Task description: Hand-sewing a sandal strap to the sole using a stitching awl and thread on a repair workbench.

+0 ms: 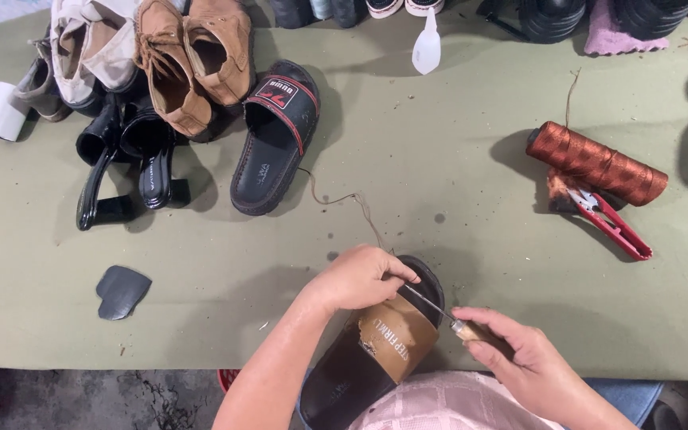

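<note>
At the near edge of the olive cloth-covered table (455,159), one black slide sandal (344,378) with a tan strap is held, its toe end resting on the cloth and its heel end hanging off toward the lap. The left hand (360,279) is closed over the sandal's upper edge, the fingers curled down and pinching at a thin brown thread (360,209) that is trailed away across the cloth. One awl (451,318), with a slim metal shaft and a pale wooden handle, is gripped by the right hand (519,358), fingers wrapped tightly about the handle, and its tip is laid against the strap. To the right, one cylindrical spool of coppery brown cord (599,163) is seen, ribbed by its windings, with one pair of red-handled snips (611,223) lying just beside it. At the far left, a pile of footwear is gathered: two tan suede lace-up shoes (193,64), one black slide with a red-trimmed strap (272,139), two glossy black heeled sandals (129,167) and pale canvas shoes (89,44), whose number cannot be told. One flat dark rubber piece (121,291) is set apart, and one white roll (1,111) is placed near the left edge.
</note>
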